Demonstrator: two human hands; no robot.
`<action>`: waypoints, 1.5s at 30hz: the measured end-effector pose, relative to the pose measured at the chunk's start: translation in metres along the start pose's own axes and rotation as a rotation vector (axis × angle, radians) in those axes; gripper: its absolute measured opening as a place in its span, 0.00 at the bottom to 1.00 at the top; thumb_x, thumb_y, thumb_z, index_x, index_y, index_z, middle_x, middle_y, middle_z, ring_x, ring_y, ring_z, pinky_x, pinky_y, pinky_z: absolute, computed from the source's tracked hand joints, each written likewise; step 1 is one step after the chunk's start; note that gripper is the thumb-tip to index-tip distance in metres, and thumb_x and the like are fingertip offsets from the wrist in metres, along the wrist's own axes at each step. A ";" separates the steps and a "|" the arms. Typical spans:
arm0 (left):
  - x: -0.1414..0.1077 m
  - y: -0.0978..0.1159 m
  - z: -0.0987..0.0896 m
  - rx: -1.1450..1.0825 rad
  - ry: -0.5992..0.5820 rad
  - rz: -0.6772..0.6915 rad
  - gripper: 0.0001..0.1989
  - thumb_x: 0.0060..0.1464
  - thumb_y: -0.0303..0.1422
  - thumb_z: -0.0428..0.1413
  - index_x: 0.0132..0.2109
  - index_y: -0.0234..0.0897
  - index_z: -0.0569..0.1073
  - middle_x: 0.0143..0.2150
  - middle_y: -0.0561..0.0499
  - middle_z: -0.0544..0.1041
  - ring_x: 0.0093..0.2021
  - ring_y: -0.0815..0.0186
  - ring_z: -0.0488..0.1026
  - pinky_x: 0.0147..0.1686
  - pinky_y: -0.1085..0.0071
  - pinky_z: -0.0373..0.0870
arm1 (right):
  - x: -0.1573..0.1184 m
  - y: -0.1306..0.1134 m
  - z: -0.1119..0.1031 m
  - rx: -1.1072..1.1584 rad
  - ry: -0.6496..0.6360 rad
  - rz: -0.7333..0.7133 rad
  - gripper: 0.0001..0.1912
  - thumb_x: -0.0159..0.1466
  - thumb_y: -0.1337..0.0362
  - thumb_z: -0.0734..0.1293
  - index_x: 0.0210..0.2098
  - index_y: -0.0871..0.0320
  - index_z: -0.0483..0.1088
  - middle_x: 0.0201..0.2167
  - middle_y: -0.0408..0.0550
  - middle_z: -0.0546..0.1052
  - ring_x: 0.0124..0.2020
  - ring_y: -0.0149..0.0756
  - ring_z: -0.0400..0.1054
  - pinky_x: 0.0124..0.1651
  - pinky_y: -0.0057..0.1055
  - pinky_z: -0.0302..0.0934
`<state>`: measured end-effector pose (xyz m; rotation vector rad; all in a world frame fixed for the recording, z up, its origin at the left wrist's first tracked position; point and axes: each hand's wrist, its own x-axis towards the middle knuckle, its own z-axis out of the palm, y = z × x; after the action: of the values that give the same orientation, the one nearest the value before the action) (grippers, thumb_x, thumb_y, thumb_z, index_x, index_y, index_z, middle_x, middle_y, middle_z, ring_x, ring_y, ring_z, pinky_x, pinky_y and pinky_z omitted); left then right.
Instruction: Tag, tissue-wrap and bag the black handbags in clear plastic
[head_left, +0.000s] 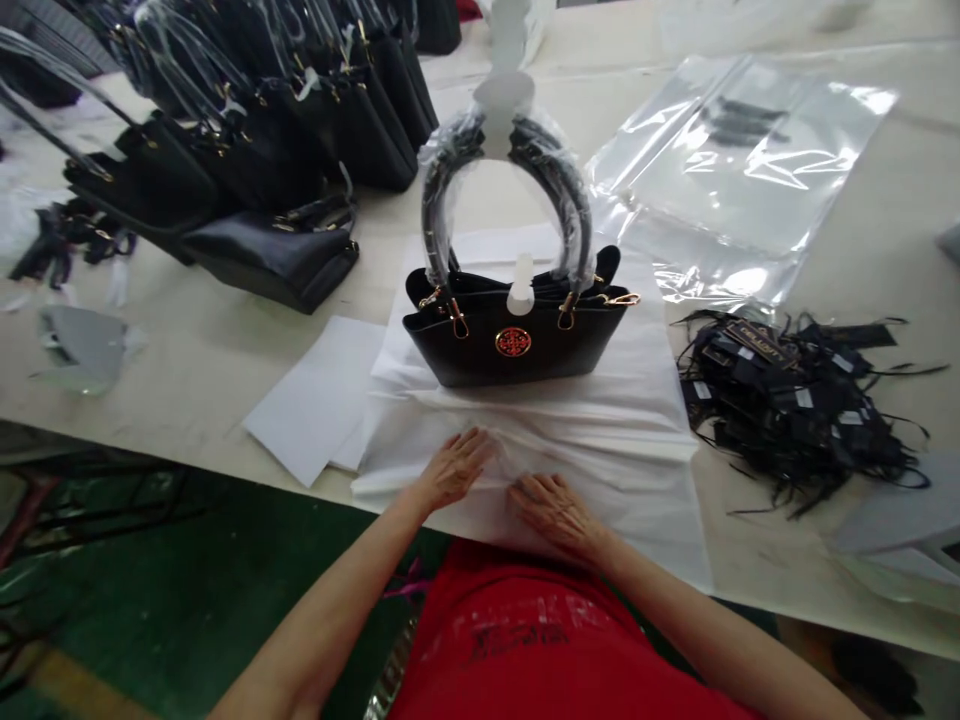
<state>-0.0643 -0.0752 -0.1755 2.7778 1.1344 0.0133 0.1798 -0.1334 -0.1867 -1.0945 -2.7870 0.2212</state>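
A black handbag point(480, 362) stands upright in front of me, with a round red and gold emblem on its face. Clear plastic film wraps its raised handles point(574, 205), and white pieces sit between and below them. Under the bag a thin white sheet point(637, 430) spreads toward the table's front edge. My left hand point(457, 467) lies on this sheet with its fingers stretched out, just in front of the bag. Nearer the edge, my right hand point(556, 512) rests flat on the sheet, fingers extended. Neither hand touches the bag.
Several black handbags point(300, 140) crowd the back left of the table point(202, 370). White paper sheets point(315, 400) lie left of the bag. On the right are clear plastic bags point(750, 170) and a pile of black tags with cords point(795, 400).
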 end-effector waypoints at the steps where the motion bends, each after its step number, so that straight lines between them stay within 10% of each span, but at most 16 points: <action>1: -0.007 0.001 -0.002 0.007 0.047 -0.011 0.20 0.58 0.28 0.50 0.57 0.34 0.64 0.60 0.42 0.65 0.60 0.53 0.60 0.54 0.57 0.63 | 0.001 0.000 0.000 -0.003 0.003 0.004 0.14 0.66 0.61 0.59 0.51 0.55 0.64 0.45 0.49 0.72 0.40 0.38 0.65 0.39 0.35 0.56; 9: -0.068 0.035 0.019 0.040 0.199 0.057 0.16 0.59 0.32 0.49 0.53 0.34 0.67 0.55 0.41 0.69 0.57 0.55 0.63 0.54 0.55 0.62 | 0.001 0.006 0.005 0.102 0.014 0.045 0.16 0.67 0.62 0.55 0.52 0.55 0.65 0.47 0.52 0.71 0.44 0.40 0.63 0.44 0.38 0.59; 26: -0.041 0.015 0.033 0.023 0.192 -0.041 0.18 0.58 0.24 0.46 0.54 0.34 0.67 0.56 0.42 0.69 0.56 0.59 0.63 0.56 0.60 0.59 | -0.007 -0.013 0.018 0.028 0.036 -0.178 0.18 0.66 0.58 0.59 0.54 0.52 0.64 0.54 0.50 0.70 0.53 0.42 0.62 0.55 0.44 0.54; 34: -0.092 0.038 0.029 -0.082 0.116 -0.046 0.19 0.59 0.34 0.49 0.56 0.33 0.64 0.54 0.42 0.70 0.55 0.58 0.64 0.54 0.60 0.61 | 0.008 0.000 0.008 0.111 -0.038 -0.103 0.20 0.66 0.61 0.58 0.56 0.59 0.63 0.52 0.54 0.70 0.51 0.41 0.63 0.50 0.39 0.59; 45: -0.072 0.035 0.013 -0.122 0.048 -0.155 0.07 0.55 0.24 0.50 0.38 0.36 0.72 0.39 0.48 0.74 0.41 0.62 0.69 0.40 0.66 0.66 | 0.007 -0.026 0.007 0.079 0.028 0.067 0.34 0.55 0.42 0.64 0.51 0.61 0.67 0.51 0.60 0.71 0.51 0.50 0.64 0.52 0.47 0.59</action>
<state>-0.0906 -0.1514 -0.1806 2.5897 1.3115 0.1290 0.1558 -0.1483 -0.1881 -1.1643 -2.6947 0.3172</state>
